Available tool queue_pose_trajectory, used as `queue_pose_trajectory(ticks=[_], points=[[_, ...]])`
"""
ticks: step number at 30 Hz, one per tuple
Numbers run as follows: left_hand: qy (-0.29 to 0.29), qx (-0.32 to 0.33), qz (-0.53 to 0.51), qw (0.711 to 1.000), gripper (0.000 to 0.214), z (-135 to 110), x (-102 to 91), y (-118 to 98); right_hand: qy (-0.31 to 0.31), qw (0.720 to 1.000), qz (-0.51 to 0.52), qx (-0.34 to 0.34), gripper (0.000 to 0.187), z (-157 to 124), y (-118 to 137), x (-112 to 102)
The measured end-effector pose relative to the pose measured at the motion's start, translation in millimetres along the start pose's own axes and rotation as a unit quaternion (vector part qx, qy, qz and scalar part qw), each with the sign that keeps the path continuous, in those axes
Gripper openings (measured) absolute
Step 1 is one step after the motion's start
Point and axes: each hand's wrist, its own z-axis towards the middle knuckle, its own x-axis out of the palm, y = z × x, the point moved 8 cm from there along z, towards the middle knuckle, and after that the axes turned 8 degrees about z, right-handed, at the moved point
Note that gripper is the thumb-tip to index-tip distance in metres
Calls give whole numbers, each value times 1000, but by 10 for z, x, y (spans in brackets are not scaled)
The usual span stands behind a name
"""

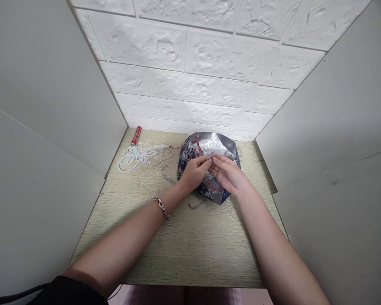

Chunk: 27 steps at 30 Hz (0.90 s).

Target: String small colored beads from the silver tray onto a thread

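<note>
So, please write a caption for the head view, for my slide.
Left hand and right hand meet at the fingertips over a silver foil bag, with white bead strands lying beside it.

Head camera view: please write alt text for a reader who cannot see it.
The left hand and right hand meet over a silver foil packet with bead strands, on a pale wood-grain board. A red tube and tangled white beads lie to the left.
</note>
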Motion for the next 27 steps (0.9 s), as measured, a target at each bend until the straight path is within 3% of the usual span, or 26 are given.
queue_pose_trajectory(ticks=[27], points=[[4, 27, 25, 999, 21, 4, 20, -18, 1, 1000, 5, -3, 15, 17, -1, -8]])
